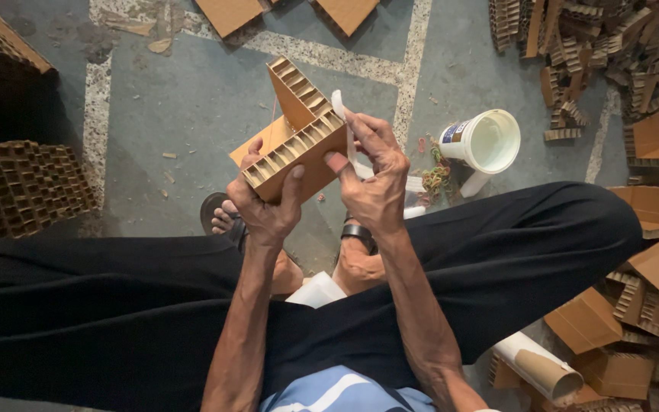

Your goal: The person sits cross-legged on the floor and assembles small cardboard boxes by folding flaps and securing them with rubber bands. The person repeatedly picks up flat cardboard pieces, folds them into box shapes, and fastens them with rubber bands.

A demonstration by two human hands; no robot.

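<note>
head view: honeycomb cardboard corner piece gripped by left hand; white strip pinched by right hand, judged partly applied; finished pieces stacked at left.

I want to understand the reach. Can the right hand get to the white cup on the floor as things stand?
Probably not at once: the right hand holds a white strip against the cardboard piece. The white cup stands open on the floor beyond the knee, with nothing blocking it.

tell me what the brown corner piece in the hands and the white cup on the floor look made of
The brown L-shaped corner piece looks like matte honeycomb cardboard: its cut edges show rows of open paper cells. The white round cup looks like smooth plastic, slightly translucent at the rim, though coated paper is possible.
</note>
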